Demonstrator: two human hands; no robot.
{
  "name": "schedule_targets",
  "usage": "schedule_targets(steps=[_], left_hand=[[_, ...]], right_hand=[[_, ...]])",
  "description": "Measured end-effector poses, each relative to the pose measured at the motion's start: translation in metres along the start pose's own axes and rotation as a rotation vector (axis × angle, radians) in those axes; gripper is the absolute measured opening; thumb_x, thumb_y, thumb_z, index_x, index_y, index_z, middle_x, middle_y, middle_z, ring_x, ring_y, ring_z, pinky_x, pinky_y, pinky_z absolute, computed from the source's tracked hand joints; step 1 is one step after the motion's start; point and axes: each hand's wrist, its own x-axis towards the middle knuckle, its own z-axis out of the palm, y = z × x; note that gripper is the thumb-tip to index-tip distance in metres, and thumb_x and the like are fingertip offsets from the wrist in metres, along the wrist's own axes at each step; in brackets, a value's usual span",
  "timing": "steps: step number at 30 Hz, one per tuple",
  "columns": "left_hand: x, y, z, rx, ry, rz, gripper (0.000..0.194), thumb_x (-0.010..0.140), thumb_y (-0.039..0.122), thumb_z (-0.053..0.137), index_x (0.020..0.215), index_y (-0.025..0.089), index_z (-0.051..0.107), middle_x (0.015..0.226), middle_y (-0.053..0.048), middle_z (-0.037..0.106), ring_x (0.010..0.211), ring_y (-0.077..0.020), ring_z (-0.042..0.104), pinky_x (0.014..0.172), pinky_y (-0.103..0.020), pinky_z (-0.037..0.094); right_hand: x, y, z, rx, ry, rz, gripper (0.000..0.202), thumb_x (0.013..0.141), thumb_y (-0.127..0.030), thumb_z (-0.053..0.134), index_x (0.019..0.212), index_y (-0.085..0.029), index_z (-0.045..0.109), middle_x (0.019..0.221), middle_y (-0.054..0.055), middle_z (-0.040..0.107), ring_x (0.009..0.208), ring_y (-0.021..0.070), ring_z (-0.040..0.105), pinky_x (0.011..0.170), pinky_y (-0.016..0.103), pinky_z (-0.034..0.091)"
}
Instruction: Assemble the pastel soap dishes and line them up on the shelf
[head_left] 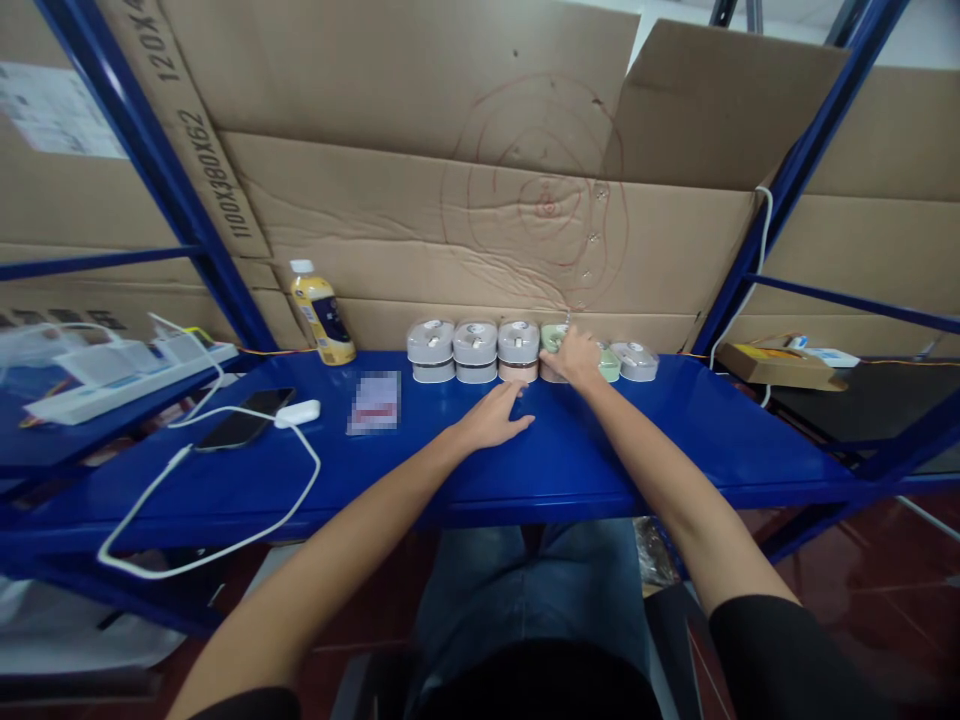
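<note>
A row of small lidded containers stands along the back of the blue shelf. At its left are two grey stacked containers (pixel 430 350) (pixel 475 350). Beside them, a grey container (pixel 519 342) sits on a pinkish one (pixel 525 374). My right hand (pixel 581 355) reaches over a green container (pixel 553 336), its thumb and fingers around the top, partly hiding it. Another green container (pixel 609 362) and a pale, lower one (pixel 636 361) are to the right. My left hand (pixel 495 415) rests just in front of the pinkish container, thumb and fingers apart, holding nothing.
A yellow bottle (pixel 324 315) stands at the back left. Nearer are a blurred card (pixel 374 402), a phone (pixel 244 420) and a looping white cable (pixel 225 567). A power strip (pixel 127 385) lies far left, a small cardboard box (pixel 780 367) at right. Cardboard (pixel 360 200) backs the shelf.
</note>
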Motion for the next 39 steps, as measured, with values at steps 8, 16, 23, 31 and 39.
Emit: schedule_targets(steps=[8,16,23,31,39], left_hand=[[0.005,-0.004,-0.006,-0.261,0.177,-0.061,0.066,0.085,0.047,0.076,0.138,0.018,0.049,0.123,-0.015,0.065,0.115,-0.0314,0.066,0.102,-0.052,0.054],[0.006,-0.014,-0.025,-0.7,0.111,-0.095,0.105,0.061,0.039,0.095,0.149,0.022,0.04,0.149,-0.021,0.052,0.142,-0.0367,0.052,0.12,-0.06,0.038],[-0.002,-0.003,-0.021,-0.489,-0.046,-0.017,0.109,0.055,0.039,0.098,0.147,0.019,0.045,0.141,-0.018,0.061,0.134,-0.0371,0.058,0.116,-0.058,0.042],[-0.001,0.007,-0.023,-0.387,0.004,0.081,0.107,0.064,0.045,0.093,0.154,0.022,0.039,0.15,-0.016,0.056,0.136,-0.0351,0.056,0.116,-0.054,0.043],[-0.007,0.011,-0.022,-0.074,-0.066,0.108,0.041,0.095,0.054,0.062,0.12,0.024,0.076,0.132,-0.012,0.061,0.131,-0.0339,0.056,0.117,-0.052,0.044]], right_hand=[[-0.007,0.056,-0.048,0.418,0.064,-0.114,0.076,0.078,-0.055,0.07,0.138,-0.012,0.054,0.132,0.024,0.066,0.122,0.0404,0.062,0.104,0.054,0.049],[-0.037,0.08,-0.041,0.81,-0.673,-0.692,0.081,0.069,-0.041,0.082,0.143,-0.021,0.055,0.147,0.01,0.059,0.136,0.0318,0.056,0.118,0.048,0.041],[-0.054,0.066,-0.025,0.652,-0.723,-0.76,0.106,0.062,-0.047,0.091,0.154,-0.021,0.046,0.153,0.013,0.055,0.14,0.0351,0.052,0.12,0.05,0.04],[-0.06,0.057,-0.036,0.68,-0.44,-0.723,0.082,0.069,-0.055,0.086,0.141,-0.024,0.06,0.139,0.01,0.066,0.127,0.0313,0.063,0.112,0.048,0.047],[-0.032,0.092,-0.035,0.753,-0.151,-0.247,0.061,0.085,-0.058,0.068,0.132,-0.019,0.062,0.117,0.009,0.074,0.103,0.0258,0.068,0.094,0.042,0.054]])
